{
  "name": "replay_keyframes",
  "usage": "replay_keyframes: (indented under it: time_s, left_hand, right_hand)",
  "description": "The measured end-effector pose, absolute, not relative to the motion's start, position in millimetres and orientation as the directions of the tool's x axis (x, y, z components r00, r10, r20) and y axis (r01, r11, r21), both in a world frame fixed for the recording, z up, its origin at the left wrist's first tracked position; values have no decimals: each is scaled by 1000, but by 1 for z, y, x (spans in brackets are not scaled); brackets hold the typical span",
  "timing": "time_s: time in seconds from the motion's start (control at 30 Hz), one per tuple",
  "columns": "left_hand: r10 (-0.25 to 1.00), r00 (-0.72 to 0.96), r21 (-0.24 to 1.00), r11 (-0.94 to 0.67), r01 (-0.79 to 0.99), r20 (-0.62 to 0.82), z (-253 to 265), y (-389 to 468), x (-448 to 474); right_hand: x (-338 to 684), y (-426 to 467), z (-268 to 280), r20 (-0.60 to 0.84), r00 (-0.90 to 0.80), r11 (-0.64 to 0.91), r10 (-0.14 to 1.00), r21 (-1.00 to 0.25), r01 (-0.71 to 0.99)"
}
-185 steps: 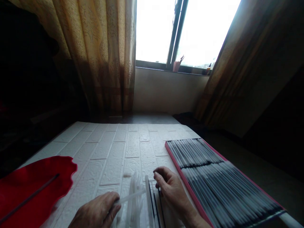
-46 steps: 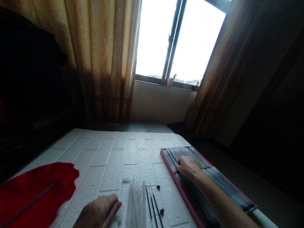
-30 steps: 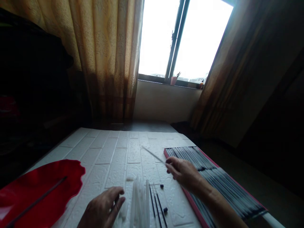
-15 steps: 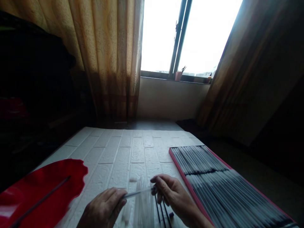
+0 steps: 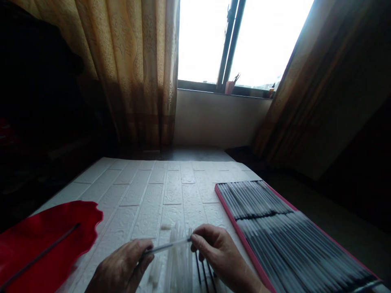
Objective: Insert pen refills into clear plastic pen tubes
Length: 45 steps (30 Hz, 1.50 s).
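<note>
Head view: left hand (image 5: 120, 264) pinches a tube (image 5: 166, 246); right hand (image 5: 215, 250) (curled) likewise.

Curtains (image 5: 128, 73) flank a window (image 5: 200, 44); its sill (image 5: 203, 92) bears a pink cup (image 5: 229, 88) and perhaps a bottle (image 5: 271, 90).

Daylight came from one o'clock, where a window (image 5: 244, 42) glared white around a dark upright frame (image 5: 237, 25). A pink cup (image 5: 229, 87) stood on its ledge, above a plain, pale wall (image 5: 210, 118). A patterned gold curtain (image 5: 131, 69) hung in folds at ten o'clock; a dimmer curtain (image 5: 295, 85) slanted down at two. The bench (image 5: 152, 189), white and brick-patterned, spread across six o'clock. Deep shadow blurred everything toward nine, and the floor (image 5: 308, 199) near four was murky.
</note>
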State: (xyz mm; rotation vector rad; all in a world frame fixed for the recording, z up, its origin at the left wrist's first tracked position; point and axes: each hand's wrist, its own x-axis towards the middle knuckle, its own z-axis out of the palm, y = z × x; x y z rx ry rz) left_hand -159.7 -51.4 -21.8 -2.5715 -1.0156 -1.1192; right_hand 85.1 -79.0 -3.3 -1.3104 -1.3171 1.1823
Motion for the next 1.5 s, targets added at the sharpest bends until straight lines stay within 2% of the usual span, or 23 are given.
replay_keyframes:
  time_s: [0.2,0.67,0.87,0.97,1.23,1.5]
  left_hand:
    - [533,487,141,-761,633,692,-17,-53,-158]
    - [506,545,76,-776,626,668,-11,-52,-158]
    - [591,496,215,-753,622,636,-18,-54,-158]
    - [596,506,240,-762,601,624,-19,-54,-159]
    - [530,519,117,-766,632,670,-19,-51,-161]
    - [536,497,141,-764,630,683,-15,-52,-158]
  right_hand:
    - [84,-80,1,2,-39,6,999,-994,110]
    - [86,-82,-3,43,-71,53,997,-987,149]
    - [85,-82,0,36,-43,42,998,-987,153]
    - [85,-82,1,40,-57,49,998,-986,157]
    - [85,-83,-1,55,-83,68,995,-985,159]
    - [85,-83,1,53,-75,65,996,-985,162]
